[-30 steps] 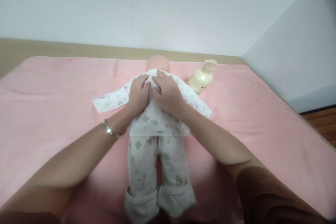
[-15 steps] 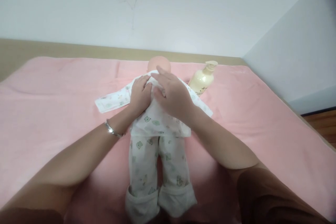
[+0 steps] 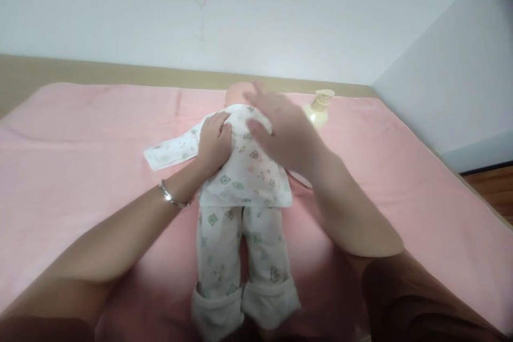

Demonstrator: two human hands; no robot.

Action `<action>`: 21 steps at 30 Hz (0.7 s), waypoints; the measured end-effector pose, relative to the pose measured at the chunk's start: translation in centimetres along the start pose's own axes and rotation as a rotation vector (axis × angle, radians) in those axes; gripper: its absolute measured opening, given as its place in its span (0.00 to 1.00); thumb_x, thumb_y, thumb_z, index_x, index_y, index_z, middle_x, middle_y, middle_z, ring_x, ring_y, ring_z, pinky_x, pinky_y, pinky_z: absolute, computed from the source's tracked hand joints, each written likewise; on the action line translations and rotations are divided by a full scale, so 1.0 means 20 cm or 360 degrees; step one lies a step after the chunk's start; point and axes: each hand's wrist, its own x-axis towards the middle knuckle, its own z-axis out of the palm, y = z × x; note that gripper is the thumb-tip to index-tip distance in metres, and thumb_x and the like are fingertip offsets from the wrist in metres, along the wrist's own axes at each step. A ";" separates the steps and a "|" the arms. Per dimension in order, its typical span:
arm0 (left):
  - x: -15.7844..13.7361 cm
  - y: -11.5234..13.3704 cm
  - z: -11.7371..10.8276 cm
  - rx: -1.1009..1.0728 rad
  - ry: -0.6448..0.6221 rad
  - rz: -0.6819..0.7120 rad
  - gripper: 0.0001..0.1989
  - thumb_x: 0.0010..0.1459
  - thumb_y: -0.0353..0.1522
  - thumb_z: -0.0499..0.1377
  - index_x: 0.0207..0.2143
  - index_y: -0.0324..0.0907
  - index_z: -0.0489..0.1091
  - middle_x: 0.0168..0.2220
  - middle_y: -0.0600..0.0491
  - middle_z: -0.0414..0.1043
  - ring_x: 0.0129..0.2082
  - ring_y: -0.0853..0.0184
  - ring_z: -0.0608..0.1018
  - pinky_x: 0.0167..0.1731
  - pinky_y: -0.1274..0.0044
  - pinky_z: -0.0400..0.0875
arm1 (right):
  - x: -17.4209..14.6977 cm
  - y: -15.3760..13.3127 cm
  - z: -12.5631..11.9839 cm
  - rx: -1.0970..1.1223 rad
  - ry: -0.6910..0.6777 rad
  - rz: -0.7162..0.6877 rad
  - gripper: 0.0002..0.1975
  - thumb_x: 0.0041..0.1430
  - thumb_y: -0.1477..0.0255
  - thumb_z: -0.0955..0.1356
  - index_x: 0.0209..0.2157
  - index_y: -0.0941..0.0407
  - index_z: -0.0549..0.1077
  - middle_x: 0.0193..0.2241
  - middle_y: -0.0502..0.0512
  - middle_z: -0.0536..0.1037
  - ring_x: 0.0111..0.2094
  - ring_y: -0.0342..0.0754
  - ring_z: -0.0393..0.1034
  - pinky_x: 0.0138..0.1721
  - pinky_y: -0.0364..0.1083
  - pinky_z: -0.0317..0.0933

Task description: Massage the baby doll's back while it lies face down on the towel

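Note:
A baby doll [image 3: 260,176] lies stretched out, dressed in a white top and trousers printed with small green and brown figures. Its smooth bald head [image 3: 237,93] points away from me, and both trouser cuffs [image 3: 218,310] are turned up. My left hand [image 3: 215,140] rests flat on the left side of the doll's upper body, fingers toward the shoulder and thumb a little apart. Over the right shoulder hovers my right hand [image 3: 282,125], blurred, with thumb and fingers spread and nothing in it. My right hand and forearm hide the doll's right sleeve.
A cream pump bottle [image 3: 319,109] stands beyond my right hand, partly covered by it. Beneath everything is a pink sheet [image 3: 88,171] on a table, whose tan edge [image 3: 120,72] runs along a white wall [image 3: 256,16].
My right hand has lifted off the doll's upper back and shifted right, now overlapping the bottle. More of the printed top shows. My left hand stays in place.

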 end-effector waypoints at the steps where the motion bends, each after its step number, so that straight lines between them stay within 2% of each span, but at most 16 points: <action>1: 0.00 0.00 0.00 -0.0001 0.0017 -0.0027 0.24 0.65 0.34 0.45 0.57 0.41 0.73 0.63 0.47 0.73 0.65 0.54 0.71 0.70 0.60 0.63 | 0.01 0.04 -0.04 -0.0029 0.0129 0.0046 0.25 0.68 0.73 0.60 0.64 0.54 0.69 0.71 0.57 0.63 0.73 0.61 0.54 0.73 0.66 0.54; 3: 0.00 0.00 -0.01 0.0003 0.0014 -0.0070 0.26 0.65 0.35 0.47 0.61 0.41 0.71 0.65 0.47 0.70 0.67 0.54 0.70 0.71 0.60 0.61 | 0.03 0.15 -0.08 -0.0042 0.0325 0.0145 0.27 0.68 0.70 0.60 0.67 0.52 0.65 0.73 0.56 0.57 0.75 0.61 0.49 0.74 0.67 0.51; 6: 0.03 -0.03 -0.03 -0.0003 -0.0011 -0.0055 0.26 0.64 0.35 0.49 0.62 0.42 0.71 0.64 0.47 0.72 0.66 0.53 0.71 0.71 0.60 0.63 | 0.04 0.33 -0.11 -0.0015 0.0513 0.0279 0.28 0.69 0.66 0.60 0.69 0.50 0.61 0.75 0.56 0.52 0.76 0.64 0.44 0.72 0.69 0.53; 9: 0.07 -0.08 -0.08 -0.0094 0.0060 -0.0105 0.25 0.62 0.34 0.52 0.60 0.44 0.72 0.64 0.48 0.72 0.66 0.53 0.71 0.72 0.60 0.62 | 0.08 0.47 -0.10 -0.0039 0.0528 0.0323 0.30 0.69 0.62 0.60 0.70 0.49 0.58 0.75 0.56 0.51 0.77 0.66 0.42 0.71 0.72 0.51; 12: 0.10 -0.08 -0.12 -0.0267 0.0179 -0.0251 0.24 0.60 0.33 0.55 0.58 0.45 0.74 0.65 0.48 0.71 0.67 0.54 0.71 0.72 0.60 0.61 | 0.12 0.54 -0.07 -0.0092 0.0508 0.0349 0.31 0.69 0.58 0.59 0.71 0.48 0.56 0.76 0.56 0.50 0.77 0.66 0.39 0.72 0.75 0.44; 14: 0.10 -0.02 -0.12 -0.0437 0.0186 -0.0310 0.19 0.58 0.34 0.57 0.51 0.44 0.77 0.61 0.47 0.75 0.63 0.54 0.74 0.71 0.59 0.64 | 0.15 0.54 -0.05 -0.0138 0.0493 0.0374 0.31 0.70 0.56 0.59 0.71 0.48 0.56 0.76 0.57 0.49 0.77 0.66 0.38 0.73 0.75 0.39; 17: 0.08 0.15 -0.11 -0.0823 0.0078 -0.0314 0.12 0.57 0.35 0.59 0.41 0.43 0.78 0.52 0.46 0.80 0.57 0.55 0.79 0.67 0.60 0.69 | 0.17 0.51 -0.05 -0.0237 0.0461 0.0395 0.31 0.71 0.54 0.57 0.71 0.49 0.56 0.76 0.59 0.50 0.77 0.64 0.37 0.74 0.74 0.35; 19: 0.08 0.28 -0.09 -0.1138 -0.0055 -0.0310 0.13 0.58 0.38 0.58 0.40 0.42 0.78 0.50 0.45 0.80 0.57 0.55 0.79 0.66 0.62 0.70 | 0.17 0.48 -0.05 -0.0306 0.0451 0.0414 0.32 0.73 0.53 0.54 0.71 0.51 0.56 0.76 0.60 0.50 0.78 0.64 0.37 0.74 0.73 0.35; 21: 0.09 0.41 -0.07 -0.1392 -0.0249 -0.0343 0.18 0.62 0.43 0.55 0.43 0.40 0.77 0.51 0.43 0.79 0.60 0.54 0.78 0.65 0.62 0.71 | 0.17 0.48 -0.07 -0.0357 0.0456 0.0451 0.33 0.73 0.52 0.52 0.71 0.53 0.56 0.76 0.62 0.49 0.78 0.64 0.36 0.74 0.73 0.36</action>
